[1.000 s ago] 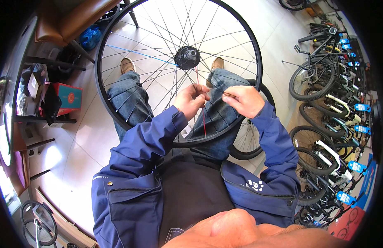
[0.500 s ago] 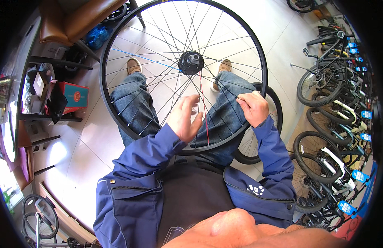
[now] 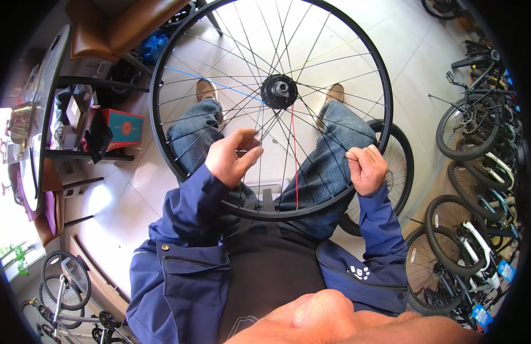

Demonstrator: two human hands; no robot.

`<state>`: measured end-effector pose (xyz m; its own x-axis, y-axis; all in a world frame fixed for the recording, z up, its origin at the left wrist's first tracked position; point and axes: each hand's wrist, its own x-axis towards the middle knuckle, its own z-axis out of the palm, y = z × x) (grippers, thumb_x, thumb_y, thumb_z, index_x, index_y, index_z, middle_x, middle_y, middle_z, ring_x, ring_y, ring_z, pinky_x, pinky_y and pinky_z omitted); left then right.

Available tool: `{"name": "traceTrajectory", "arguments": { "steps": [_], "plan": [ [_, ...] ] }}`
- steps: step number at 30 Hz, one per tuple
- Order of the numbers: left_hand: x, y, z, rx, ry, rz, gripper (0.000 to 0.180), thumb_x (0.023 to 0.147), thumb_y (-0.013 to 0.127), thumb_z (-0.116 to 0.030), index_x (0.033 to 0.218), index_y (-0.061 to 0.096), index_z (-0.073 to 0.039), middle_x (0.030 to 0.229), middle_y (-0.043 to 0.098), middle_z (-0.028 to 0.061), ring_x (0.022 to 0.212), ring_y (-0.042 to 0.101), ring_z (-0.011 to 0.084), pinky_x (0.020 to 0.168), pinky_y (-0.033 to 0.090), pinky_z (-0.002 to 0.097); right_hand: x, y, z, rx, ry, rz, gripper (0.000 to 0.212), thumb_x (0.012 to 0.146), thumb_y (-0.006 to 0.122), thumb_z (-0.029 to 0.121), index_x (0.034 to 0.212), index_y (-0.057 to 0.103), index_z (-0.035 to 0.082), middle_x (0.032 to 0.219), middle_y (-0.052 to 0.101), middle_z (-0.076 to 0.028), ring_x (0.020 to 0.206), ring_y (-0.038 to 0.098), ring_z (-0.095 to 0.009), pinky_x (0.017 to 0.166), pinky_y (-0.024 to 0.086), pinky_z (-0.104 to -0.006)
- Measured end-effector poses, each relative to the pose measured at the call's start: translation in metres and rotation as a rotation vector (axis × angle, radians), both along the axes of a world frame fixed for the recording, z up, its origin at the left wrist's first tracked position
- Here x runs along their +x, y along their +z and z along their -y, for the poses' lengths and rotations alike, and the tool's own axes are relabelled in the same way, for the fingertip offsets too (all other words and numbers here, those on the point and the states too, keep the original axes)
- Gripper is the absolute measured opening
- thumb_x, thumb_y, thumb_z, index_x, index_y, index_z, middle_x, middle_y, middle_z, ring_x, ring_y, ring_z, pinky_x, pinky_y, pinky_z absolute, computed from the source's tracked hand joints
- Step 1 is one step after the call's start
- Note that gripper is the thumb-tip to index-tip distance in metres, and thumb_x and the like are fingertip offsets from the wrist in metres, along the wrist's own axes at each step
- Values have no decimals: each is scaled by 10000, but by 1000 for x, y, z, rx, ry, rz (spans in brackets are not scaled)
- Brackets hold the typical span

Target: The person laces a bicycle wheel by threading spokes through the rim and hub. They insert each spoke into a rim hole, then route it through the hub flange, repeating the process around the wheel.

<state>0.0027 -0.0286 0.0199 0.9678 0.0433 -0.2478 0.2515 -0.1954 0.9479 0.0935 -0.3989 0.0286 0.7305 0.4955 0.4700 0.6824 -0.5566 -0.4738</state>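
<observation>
A bicycle wheel (image 3: 303, 215) with a black rim lies across my lap, its black hub (image 3: 278, 92) facing up. Most spokes are black, but a blue spoke (image 3: 214, 83), a red spoke (image 3: 294, 160) and a pale yellow spoke (image 3: 328, 54) stand out. My left hand (image 3: 234, 157) hovers over the lower left spokes, fingers curled and a gap between thumb and forefinger. At the right side of the rim, my right hand (image 3: 367, 168) is closed, thumb and forefinger pinched where a black spoke runs into them. That spoke's outer end is hidden by the hand.
Behind my right hand, another tyred wheel (image 3: 404, 166) stands close by. Rows of bicycles (image 3: 457, 229) line the right side. On the left are a table (image 3: 47, 109), a brown chair (image 3: 128, 26) and a red-and-teal box (image 3: 125, 129). A bicycle (image 3: 62, 286) stands lower left.
My left hand has moved left across the spokes, away from the red one. My right hand stays closed at the rim. The whole view has shifted, putting the wheel farther right in the picture.
</observation>
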Motion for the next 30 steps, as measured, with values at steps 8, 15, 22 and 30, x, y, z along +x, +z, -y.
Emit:
{"name": "traceTrajectory", "arguments": {
  "steps": [8, 15, 22, 30],
  "plan": [
    [22, 8, -8, 230, -89, -2, 388, 1009, 856, -118, 1335, 714, 37, 1162, 775, 112, 1013, 747, 157, 929, 625, 338, 3, -2, -1, 27, 18, 15, 117, 931, 856, 79, 997, 761, 59, 806, 701, -82, 709, 636, -316, 653, 517, -405],
    [4, 59, 20, 584, 75, 521, 536, 930, 816, 11, 1440, 654, -12, 1226, 732, 153, 957, 745, 241, 822, 629, 344, 5, -1, -1, 25, 25, 13, 122, 927, 864, 77, 990, 761, 58, 799, 700, -82, 698, 635, -312, 640, 515, -401],
    [-7, 56, 50, 544, -112, 291, 483, 984, 701, 17, 1464, 644, 0, 1493, 683, 209, 866, 799, 241, 752, 637, 324, 7, -2, 0, 57, 40, 19, 137, 911, 878, 66, 985, 763, 63, 811, 713, -76, 705, 647, -302, 645, 525, -390],
    [7, 42, 43, 258, -119, 134, 346, 1037, 638, 32, 1383, 658, 30, 1300, 759, 185, 853, 798, 193, 753, 624, 306, 5, -3, -1, 69, 35, 30, 166, 888, 892, 54, 1001, 770, 65, 823, 724, -74, 717, 658, -299, 651, 532, -386]
  ]
}}
